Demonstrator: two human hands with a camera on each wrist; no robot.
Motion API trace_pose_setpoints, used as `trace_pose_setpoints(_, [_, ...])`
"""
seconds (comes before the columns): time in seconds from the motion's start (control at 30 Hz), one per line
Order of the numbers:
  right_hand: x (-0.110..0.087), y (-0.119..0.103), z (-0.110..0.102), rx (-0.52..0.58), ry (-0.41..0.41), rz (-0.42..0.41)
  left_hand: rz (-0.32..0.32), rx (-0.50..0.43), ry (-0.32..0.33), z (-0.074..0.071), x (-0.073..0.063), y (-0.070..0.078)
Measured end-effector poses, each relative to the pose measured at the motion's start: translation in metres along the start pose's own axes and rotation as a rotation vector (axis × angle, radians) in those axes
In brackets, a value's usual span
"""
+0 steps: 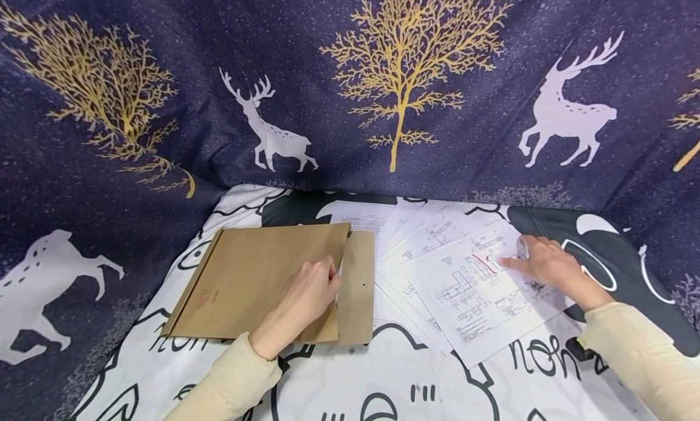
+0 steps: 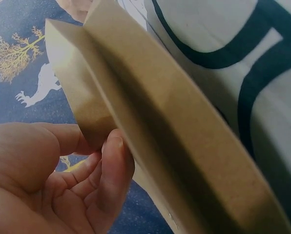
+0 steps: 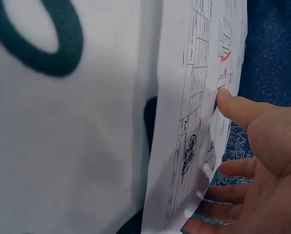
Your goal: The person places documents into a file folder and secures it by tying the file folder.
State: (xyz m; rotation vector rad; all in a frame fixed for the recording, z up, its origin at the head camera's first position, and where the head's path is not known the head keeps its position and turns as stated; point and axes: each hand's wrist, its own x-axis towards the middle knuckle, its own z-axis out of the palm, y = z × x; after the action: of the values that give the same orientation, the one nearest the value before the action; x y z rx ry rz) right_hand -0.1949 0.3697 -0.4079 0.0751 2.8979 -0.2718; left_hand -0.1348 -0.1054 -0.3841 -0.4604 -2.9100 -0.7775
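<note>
A brown kraft-paper document envelope [image 1: 257, 263] lies on the left, its flap [image 1: 358, 287] folded out to the right. My left hand [image 1: 312, 284] pinches the envelope's upper layer at the mouth. In the left wrist view, the thumb and fingers of that hand [image 2: 72, 175] hold the brown edge, and the mouth gapes. On the right, my right hand [image 1: 549, 266] grips the far right edge of a printed drawing sheet [image 1: 465, 299] with red marks. The right wrist view shows the thumb on the face of the sheet [image 3: 184, 122], with the other fingers at its edge, partly behind it.
More printed sheets [image 1: 396, 257] are spread beneath the held one, some overlapping behind the envelope flap. The surface has a white cloth [image 1: 415, 372] with black cartoon shapes. A dark blue curtain [image 1: 350, 105] with deer and trees hangs at the back.
</note>
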Motion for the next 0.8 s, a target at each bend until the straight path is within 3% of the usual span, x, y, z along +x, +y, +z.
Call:
trace_pose_setpoints(0.17, [-0.001, -0.001, 0.002, 0.055, 0.041, 0.034, -0.007, -0.001, -0.006, 0.000, 0.000, 0.000])
trace_pose_setpoints(0.5, [-0.003, 0.000, 0.003, 0.169, 0.242, 0.040, 0.003, -0.002, -0.002, 0.001, 0.000, -0.001])
trace_pose_setpoints(0.67, [-0.001, 0.008, 0.000, 0.238, 0.240, 0.045, 0.009, 0.007, 0.002, 0.001, 0.001, -0.002])
trace_pose_setpoints(0.8, [-0.002, 0.021, -0.006, 0.277, 0.174, -0.007, 0.012, 0.009, 0.007, 0.001, 0.001, -0.002])
